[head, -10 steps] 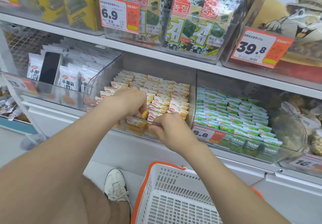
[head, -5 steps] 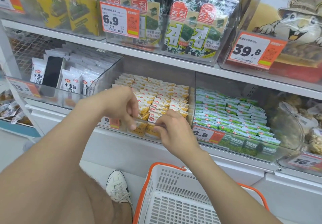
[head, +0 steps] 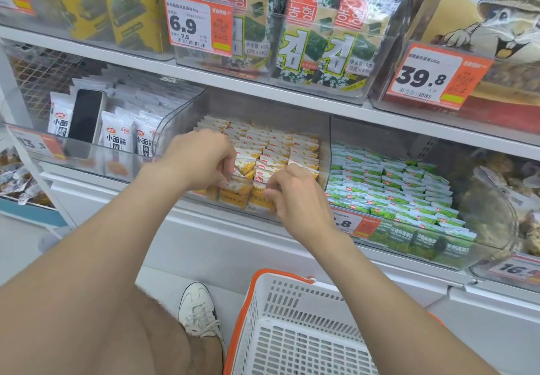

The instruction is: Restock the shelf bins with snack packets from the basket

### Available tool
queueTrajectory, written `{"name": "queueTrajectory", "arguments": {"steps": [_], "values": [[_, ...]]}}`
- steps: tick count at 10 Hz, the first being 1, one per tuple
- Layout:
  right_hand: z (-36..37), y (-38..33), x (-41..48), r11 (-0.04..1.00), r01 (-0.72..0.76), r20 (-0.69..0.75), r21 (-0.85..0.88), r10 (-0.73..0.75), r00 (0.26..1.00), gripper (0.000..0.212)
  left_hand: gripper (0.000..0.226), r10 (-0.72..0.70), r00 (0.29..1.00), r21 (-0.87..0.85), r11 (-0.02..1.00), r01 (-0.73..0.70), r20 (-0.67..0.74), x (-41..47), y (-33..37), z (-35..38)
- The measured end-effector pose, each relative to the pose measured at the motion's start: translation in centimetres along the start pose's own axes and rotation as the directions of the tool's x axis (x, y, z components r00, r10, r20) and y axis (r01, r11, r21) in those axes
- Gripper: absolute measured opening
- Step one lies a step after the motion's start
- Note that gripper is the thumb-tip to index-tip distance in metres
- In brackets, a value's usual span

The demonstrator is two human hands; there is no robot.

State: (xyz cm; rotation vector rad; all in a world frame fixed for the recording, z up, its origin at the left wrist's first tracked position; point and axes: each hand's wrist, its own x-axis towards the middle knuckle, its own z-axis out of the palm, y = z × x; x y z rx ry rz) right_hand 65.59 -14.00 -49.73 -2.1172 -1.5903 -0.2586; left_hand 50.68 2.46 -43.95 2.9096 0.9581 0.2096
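A clear shelf bin point(head: 175, 120) in the middle of the shelf holds several rows of small yellow-and-white snack packets point(head: 280, 146). My left hand point(head: 201, 158) is over the bin's front left, its fingers curled down among the front packets and pinching one. My right hand point(head: 295, 196) is at the bin's front right edge, fingers curled on the front yellow packets. Below my arms sits the white basket point(head: 292, 331) with an orange rim; the visible part shows no packets.
To the right is a bin of green packets point(head: 388, 187); to the left, a bin of white packets point(head: 119, 138) with a black phone point(head: 86, 117) standing in it. Seaweed packs point(head: 321, 33) fill the upper shelf. A white shoe point(head: 198, 313) stands on the floor.
Both hands stay at the front row of the yellow packets, shifting slightly; the left hand's fingers have dipped back among the packets. The view has tilted a little.
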Motion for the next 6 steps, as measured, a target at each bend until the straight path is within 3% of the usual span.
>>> {"name": "queueTrajectory", "arguments": {"steps": [1,2,4,5,6], "values": [[0.5,0.0,0.8,0.999,-0.049,0.038,-0.006,0.050,0.998,0.011,0.023,-0.025,0.999,0.065,0.997,0.028,-0.045,0.3,0.8,0.4],[1.1,0.3,0.5,1.000,-0.023,0.065,-0.019,0.024,0.998,0.012,0.028,-0.022,1.000,0.091,0.996,0.022,0.002,0.7,0.8,0.9],[0.9,-0.4,0.6,0.995,-0.094,0.109,-0.026,0.096,0.989,0.019,0.021,-0.042,0.999,0.011,0.999,0.042,-0.022,0.4,1.7,2.1],[-0.5,-0.6,2.0,0.946,-0.277,0.138,0.170,0.255,0.957,0.030,0.015,-0.028,0.999,-0.217,0.976,0.022,-0.023,0.5,2.8,2.4],[-2.8,-1.3,3.0,0.886,-0.292,-0.012,0.361,0.317,0.948,0.024,0.013,-0.069,0.994,-0.545,0.838,0.014,-0.080,0.3,4.9,1.9]]}}
